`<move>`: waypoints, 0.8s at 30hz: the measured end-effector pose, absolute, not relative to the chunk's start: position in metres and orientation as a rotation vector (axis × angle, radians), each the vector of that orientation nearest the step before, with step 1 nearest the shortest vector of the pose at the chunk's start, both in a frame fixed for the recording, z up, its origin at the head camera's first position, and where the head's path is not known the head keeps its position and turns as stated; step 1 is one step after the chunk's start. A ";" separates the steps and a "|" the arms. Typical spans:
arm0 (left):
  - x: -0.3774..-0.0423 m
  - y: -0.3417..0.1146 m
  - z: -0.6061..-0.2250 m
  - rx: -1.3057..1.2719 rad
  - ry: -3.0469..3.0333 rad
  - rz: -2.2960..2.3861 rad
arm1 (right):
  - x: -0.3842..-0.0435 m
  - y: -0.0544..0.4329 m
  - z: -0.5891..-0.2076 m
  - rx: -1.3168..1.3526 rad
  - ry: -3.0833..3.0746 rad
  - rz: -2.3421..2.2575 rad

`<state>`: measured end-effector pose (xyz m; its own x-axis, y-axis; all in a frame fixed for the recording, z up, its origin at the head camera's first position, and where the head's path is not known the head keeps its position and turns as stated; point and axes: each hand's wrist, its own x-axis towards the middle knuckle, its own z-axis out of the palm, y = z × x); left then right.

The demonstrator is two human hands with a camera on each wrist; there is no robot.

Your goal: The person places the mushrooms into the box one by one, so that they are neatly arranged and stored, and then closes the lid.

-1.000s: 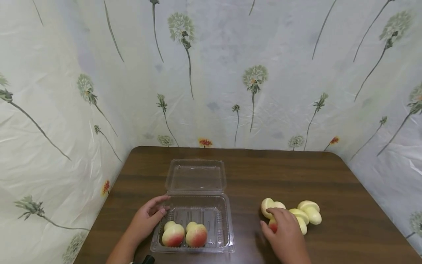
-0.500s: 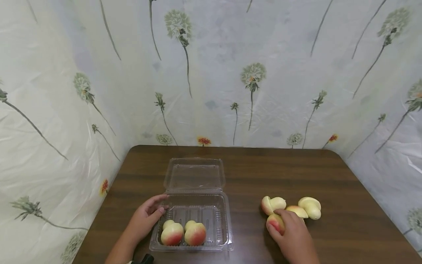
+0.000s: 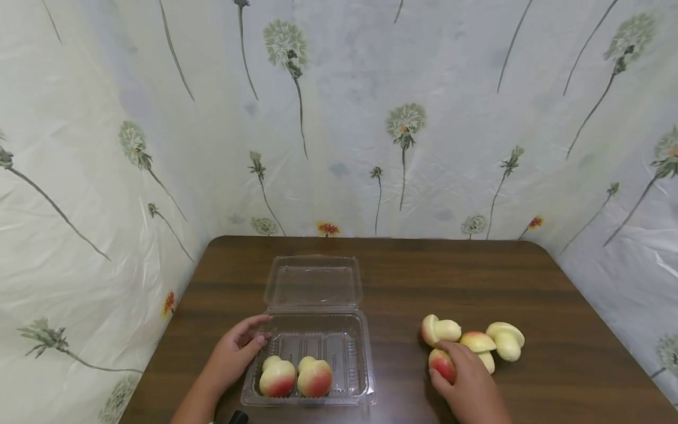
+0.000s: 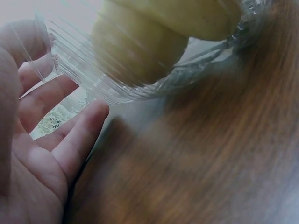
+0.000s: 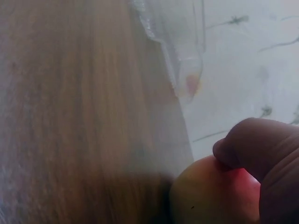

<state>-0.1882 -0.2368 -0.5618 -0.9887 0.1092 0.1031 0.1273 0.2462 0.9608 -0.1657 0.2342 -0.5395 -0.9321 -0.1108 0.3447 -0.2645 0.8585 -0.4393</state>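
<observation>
My left hand [image 3: 233, 353] holds the left rim of a clear plastic clamshell container [image 3: 369, 359], whose lid [image 3: 312, 282] lies folded back. In the left wrist view, some fingers [image 4: 81, 135] touch the container's outer wall from below. Two toy mushrooms [image 3: 278, 378] with red-and-yellow caps sit in its front part. On the right, my right hand [image 3: 471, 383] grips another toy mushroom [image 3: 441, 365] by its reddish cap; the rest is hidden by the hand. The right wrist view has the thumb [image 5: 247, 142] pressed on that cap [image 5: 210, 191].
Beyond the right hand lie three more toy mushrooms: one at the left [image 3: 441, 330], one in the middle [image 3: 478, 341] and one at the right [image 3: 507, 340]. All rest on a brown wooden table [image 3: 402, 282]. Dandelion-patterned sheeting [image 3: 339, 129] surrounds the far and side edges.
My right hand has closed on the front mushroom and shifted slightly right. The mushrooms around it have been nudged and turned. The left hand stays at the container's rim.
</observation>
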 end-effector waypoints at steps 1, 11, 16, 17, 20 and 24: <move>-0.188 -0.237 -0.562 -0.234 -2.469 -1.905 | -0.166 0.235 -0.540 0.285 -2.729 0.715; -0.189 -0.236 -0.560 -0.231 -2.473 -1.898 | -0.165 0.240 -0.544 0.351 -2.713 0.758; -0.189 -0.236 -0.559 -0.222 -2.471 -1.913 | -0.165 0.241 -0.546 0.388 -2.700 0.760; -0.189 -0.236 -0.560 -0.223 -2.471 -1.914 | -0.165 0.241 -0.546 0.399 -2.686 0.759; -0.188 -0.236 -0.560 -0.223 -2.473 -1.915 | -0.165 0.240 -0.548 0.442 -2.644 0.765; -0.188 -0.236 -0.561 -0.230 -2.466 -1.916 | -0.165 0.240 -0.551 0.504 -2.600 0.777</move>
<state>-0.1883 -0.2363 -0.5608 -0.9892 0.1095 0.0979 0.1219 0.2408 0.9629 -0.1651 0.2402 -0.5506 -0.8639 -0.2267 0.4498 -0.4364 0.7830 -0.4433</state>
